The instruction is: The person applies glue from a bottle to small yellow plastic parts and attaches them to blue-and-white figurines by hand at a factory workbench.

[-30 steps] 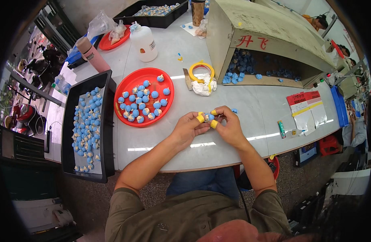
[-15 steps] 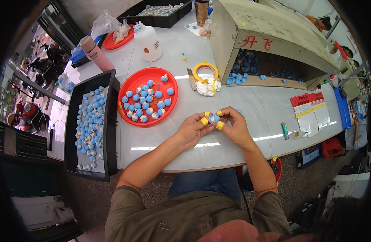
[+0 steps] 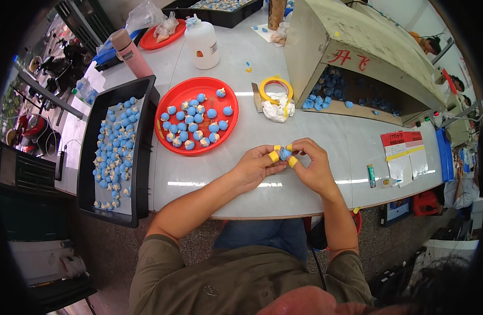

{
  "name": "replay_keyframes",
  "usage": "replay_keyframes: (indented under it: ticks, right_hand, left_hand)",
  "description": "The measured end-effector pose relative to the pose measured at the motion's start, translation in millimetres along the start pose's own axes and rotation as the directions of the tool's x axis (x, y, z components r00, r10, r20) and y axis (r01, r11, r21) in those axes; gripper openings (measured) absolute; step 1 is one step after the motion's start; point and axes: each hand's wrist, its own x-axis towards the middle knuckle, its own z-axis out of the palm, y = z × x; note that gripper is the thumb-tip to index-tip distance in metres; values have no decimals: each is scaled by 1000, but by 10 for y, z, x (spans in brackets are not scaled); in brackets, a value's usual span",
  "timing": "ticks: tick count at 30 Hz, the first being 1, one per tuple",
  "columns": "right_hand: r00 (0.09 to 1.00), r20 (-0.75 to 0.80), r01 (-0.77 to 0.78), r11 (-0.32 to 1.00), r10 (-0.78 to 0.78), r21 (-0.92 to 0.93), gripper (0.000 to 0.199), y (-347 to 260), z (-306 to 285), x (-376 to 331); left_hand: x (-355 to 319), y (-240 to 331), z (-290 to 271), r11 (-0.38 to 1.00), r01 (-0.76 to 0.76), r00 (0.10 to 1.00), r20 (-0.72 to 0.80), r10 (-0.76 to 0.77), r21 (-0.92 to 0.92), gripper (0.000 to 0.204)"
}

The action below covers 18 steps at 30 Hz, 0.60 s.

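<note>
Over the near middle of the table, my left hand [image 3: 258, 166] and my right hand [image 3: 314, 165] meet around a small round blue piece [image 3: 285, 155]. Both hands pinch it between thumb and fingers, which wear yellow wraps on their tips. The fingers hide part of it. To the left, a round red tray [image 3: 199, 89] carries several blue balls [image 3: 212, 113] with cream-coloured tops. Further left stands a black tray [image 3: 142, 176] with many similar balls [image 3: 112, 152] on a pale liner.
Beyond my hands lie a yellow tape roll [image 3: 289, 90], crumpled white tissue [image 3: 276, 111] and a flat metal strip [image 3: 256, 97]. A beige open-fronted box [image 3: 304, 52] holds blue pieces. White bottle [image 3: 202, 46] and pink flask [image 3: 134, 59] stand behind. A green tube [image 3: 371, 176] lies at right.
The whole view has shifted slightly. My fingers have turned the blue piece a little between them, and both hands still grip it. A blue bit seen behind my right hand no longer shows.
</note>
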Motion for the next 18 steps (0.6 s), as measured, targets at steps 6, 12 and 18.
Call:
replay_keyframes:
  ticks: [6,12,18]
  right_hand:
    - [999,53,16,996,-11,-84,23,-42,-6,32]
    - [997,66,34,992,-26,-118,22,-59,-12,35]
    - [998,61,36,992,-29,-123,23,-68,-14,31]
  left_hand:
    - [-8,0,7,1000,-24,1000,2,24,12,26]
    - [-43,25,54,999,-37,999,-5,37,28,26]
    - [-46,22,72,999,-51,999,-5,51,18,27]
